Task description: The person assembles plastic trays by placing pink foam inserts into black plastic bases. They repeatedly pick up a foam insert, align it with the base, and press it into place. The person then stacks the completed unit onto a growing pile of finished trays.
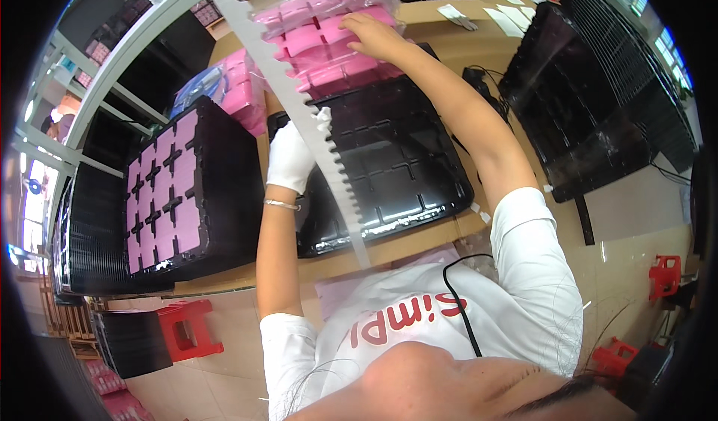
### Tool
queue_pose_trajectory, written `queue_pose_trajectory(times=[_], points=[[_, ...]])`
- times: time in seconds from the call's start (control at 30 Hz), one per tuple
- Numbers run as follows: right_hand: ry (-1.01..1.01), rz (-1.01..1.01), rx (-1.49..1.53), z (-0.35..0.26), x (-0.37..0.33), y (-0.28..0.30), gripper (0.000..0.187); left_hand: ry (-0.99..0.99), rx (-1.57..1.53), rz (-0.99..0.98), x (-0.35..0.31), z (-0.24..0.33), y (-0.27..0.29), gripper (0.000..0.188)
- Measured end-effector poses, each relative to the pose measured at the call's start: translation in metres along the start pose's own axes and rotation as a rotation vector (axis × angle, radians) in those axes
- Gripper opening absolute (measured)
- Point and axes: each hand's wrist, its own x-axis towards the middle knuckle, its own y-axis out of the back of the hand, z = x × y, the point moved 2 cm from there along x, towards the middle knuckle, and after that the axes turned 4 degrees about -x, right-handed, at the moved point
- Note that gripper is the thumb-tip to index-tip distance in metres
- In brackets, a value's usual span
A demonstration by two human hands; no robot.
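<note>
A black moulded plastic tray (389, 148) lies on the brown table in front of me. My left hand (290, 158), in a white glove, is at the tray's left side. Its fingers are partly hidden behind a long white strip with a toothed edge (299, 107), which crosses the view at a slant. Beyond the tray sit pink packs (310, 43), partly under clear plastic film. My bare right hand (372, 40) reaches over them with its fingers spread, touching or just above their right part.
At left stands a deep black stack of trays (232, 152), its top tray filled with pink pieces (164, 189). Another tall black tray stack (591, 99) stands at right. White papers and a glove (458, 17) lie at the back. Red stools (191, 330) stand below.
</note>
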Motion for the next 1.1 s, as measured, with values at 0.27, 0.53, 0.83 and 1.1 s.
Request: queue_pose_trajectory(times=[0.27,0.53,0.83,1.1], points=[[-0.352,-0.446,0.248,0.030,0.054,-0.009,0.017,0.185,-0.311,-0.109,0.039,-0.035,0.007,0.054],[-0.227,0.096,0.216,-0.023,0.012,0.023,0.025,0.213,-1.696,-0.107,0.080,-0.073,0.016,0.105],[-1.154,0.031,1.102,-0.008,-0.085,0.042,0.041,0.115,-0.967,0.102,0.082,-0.106,0.059,0.051],[-1.086,-0.103,0.914,-0.082,-0.178,0.113,0.034,0.215,-0.132,0.222,-0.044,-0.067,0.053,0.033]])
